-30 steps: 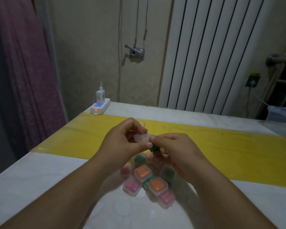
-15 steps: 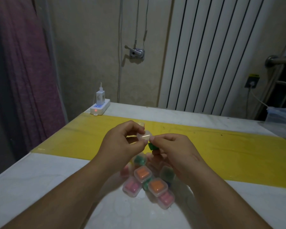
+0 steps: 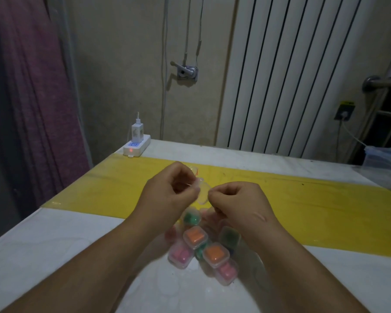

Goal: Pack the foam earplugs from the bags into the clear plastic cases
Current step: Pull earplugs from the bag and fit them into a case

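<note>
A small clear plastic case (image 3: 203, 192) hangs in the air above the table between both hands. My left hand (image 3: 171, 195) pinches its left side with curled fingers. My right hand (image 3: 237, 201) pinches its right edge; the green earplug seen earlier in that hand is hidden now. Below the hands lies a pile of closed clear cases: two with orange earplugs (image 3: 195, 236), some with pink earplugs (image 3: 180, 256), some with green earplugs (image 3: 191, 218). No bag of loose earplugs shows plainly.
A yellow strip (image 3: 325, 199) runs across the white table (image 3: 54, 256). A white power strip with a charger (image 3: 136, 145) sits at the far left corner. A clear bag (image 3: 384, 159) lies at the far right. The table's left edge drops off.
Both hands have turned the clear case so it hangs more upright. The green earplug that showed under my right fingers is out of sight now.
</note>
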A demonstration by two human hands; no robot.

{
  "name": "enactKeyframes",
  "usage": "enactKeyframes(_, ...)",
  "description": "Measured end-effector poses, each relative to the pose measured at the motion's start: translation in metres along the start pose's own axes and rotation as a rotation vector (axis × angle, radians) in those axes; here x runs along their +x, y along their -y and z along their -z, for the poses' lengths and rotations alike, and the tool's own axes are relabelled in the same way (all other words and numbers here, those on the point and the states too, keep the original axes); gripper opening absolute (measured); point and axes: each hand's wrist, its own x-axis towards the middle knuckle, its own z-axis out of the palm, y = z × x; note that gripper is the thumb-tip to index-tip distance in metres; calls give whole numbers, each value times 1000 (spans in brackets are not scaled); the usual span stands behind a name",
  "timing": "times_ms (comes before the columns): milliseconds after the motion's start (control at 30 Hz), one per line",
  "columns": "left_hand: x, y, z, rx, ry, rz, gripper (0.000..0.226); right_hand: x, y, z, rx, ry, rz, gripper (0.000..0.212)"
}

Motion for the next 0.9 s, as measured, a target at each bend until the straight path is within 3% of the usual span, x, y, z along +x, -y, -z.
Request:
enactKeyframes(67,3,-5,4,-166,-25,105,8,1,-2,1,-26,-5,-8,14)
enactKeyframes(133,4,-7,6,-239,-11,151,22,2,-2,2,27,25,-37,11)
enactKeyframes(233,4,-4,8,-190,45,148,37,1,0,5,103,53,-46,6)
enactKeyframes(433,-2,-5,9,7,188,164,32,-2,5,9,195,51,-54,7)
enactKeyframes(567,0,-3,8,81,121,144,34,1,3,12,65,-54,50,9)
enactKeyframes(633,1,-2,6,101,88,142,34,1,5,13,127,-98,88,8)
enactKeyframes(733,0,-3,4,108,84,164,35,0,7,10,215,-80,122,13)
enactKeyframes(900,-1,-6,3,117,111,159,34,-1,3,3,54,-64,193,19)
